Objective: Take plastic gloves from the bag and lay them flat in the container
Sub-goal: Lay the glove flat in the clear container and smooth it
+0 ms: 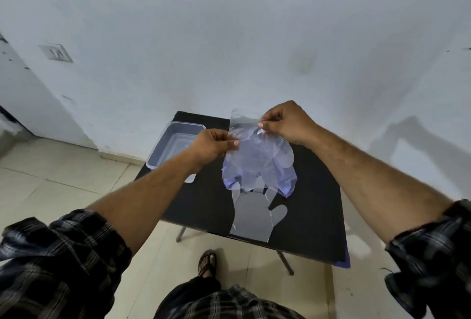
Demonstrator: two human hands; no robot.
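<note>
- Head view, the only one: we see both hands raised over a black table (313, 206), working the mouth of a clear plastic bag (257, 163).
- Left hand (212, 146) is closed in a pinch on the bag's left upper edge; thumb and fingers pressed together on the film.
- Right hand (285, 121) is also pinched closed, on the top right of the bag, at or just inside the opening. We cannot tell whether it grips only the bag film or a glove inside.
- The bag hangs between the hands, its bluish bottom bunched and close over the table; glove shapes show through the film.
- One plastic glove (254, 214) lies flat on the table just below the bag, fingers towards the bag, cuff at the near table edge. It is not in the container.
- The clear container (163, 151) sits at the table's far left corner, partly behind the left wrist, well apart from the loose glove. It looks empty, though clear film would be hard to spot.
- Step, as we judge it: opening the bag or pulling out a glove; task is early.
- Next move calls for a light two-finger pull on one glove only, the left hand holding the bag back, then carrying it left and spreading it flat in the container.
</note>
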